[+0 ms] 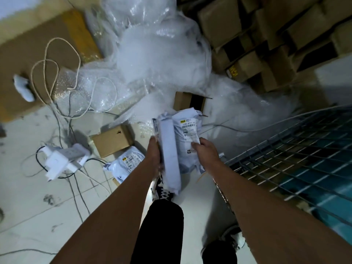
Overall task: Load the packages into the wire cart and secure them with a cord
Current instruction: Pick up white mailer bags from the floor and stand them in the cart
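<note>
Between left hand [154, 153] and right hand [204, 149], white packages [182, 134]

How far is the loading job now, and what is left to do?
Early stage. In hand: the left hand holds a long white package, the right hand grips a labelled mailer. Left: a labelled package and small box on the floor, and the cord lies unused. The wire cart's contents are unclear.
</note>
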A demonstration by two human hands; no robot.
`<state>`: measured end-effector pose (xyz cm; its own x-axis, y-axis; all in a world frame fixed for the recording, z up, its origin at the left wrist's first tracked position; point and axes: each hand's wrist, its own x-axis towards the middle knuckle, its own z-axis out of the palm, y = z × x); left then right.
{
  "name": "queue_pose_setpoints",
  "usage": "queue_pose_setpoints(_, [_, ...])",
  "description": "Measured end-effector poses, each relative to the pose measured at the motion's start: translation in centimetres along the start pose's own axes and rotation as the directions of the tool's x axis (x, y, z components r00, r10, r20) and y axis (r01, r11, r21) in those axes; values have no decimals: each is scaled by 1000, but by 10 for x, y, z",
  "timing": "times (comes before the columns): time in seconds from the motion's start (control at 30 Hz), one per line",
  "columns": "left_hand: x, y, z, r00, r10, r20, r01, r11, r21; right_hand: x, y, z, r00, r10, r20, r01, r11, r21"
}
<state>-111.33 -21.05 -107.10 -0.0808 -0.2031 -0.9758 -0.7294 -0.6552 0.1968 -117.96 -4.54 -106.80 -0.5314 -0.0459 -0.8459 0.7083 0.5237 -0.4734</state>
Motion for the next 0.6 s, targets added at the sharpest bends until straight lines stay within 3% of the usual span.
queue_pose_setpoints(0.13, [-55,42,5,999,43,34,-42,999,-26,-26,-56,-29,1000,9,3,-9,993,117])
queue_pose_setpoints(0.3, [-107,77,14,990,128,56,-128,992,4,-68,-109,-58,999,-39,23,35,990,135])
queue_pose_setpoints(0.6, [-179,91,40,957,249,148,-244,968,-50,-129,-138,-122,997,-42,67,21,957,289])
